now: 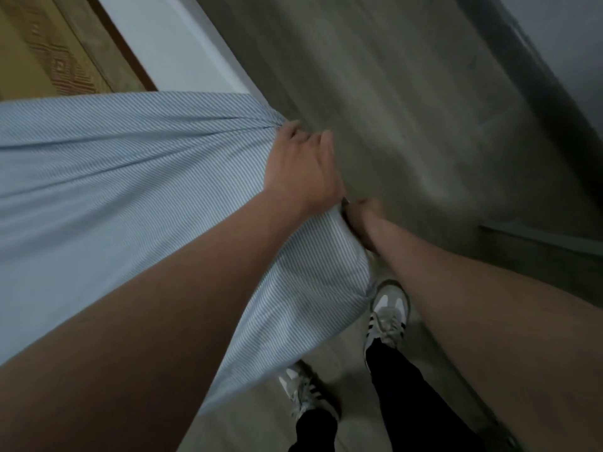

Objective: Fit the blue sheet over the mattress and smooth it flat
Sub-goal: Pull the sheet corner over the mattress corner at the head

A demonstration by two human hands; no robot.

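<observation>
While the pale blue finely striped fabric sheet (130, 177) lay stretched over the mattress corner, the left hand (300, 168) gripped its gathered edge; the right hand (362, 220) pinched fabric below.

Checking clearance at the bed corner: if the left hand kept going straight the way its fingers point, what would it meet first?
Probably nothing close: the left hand points past the gathered sheet edge, over bare floor, toward the far wall. Depth is unclear.
</observation>
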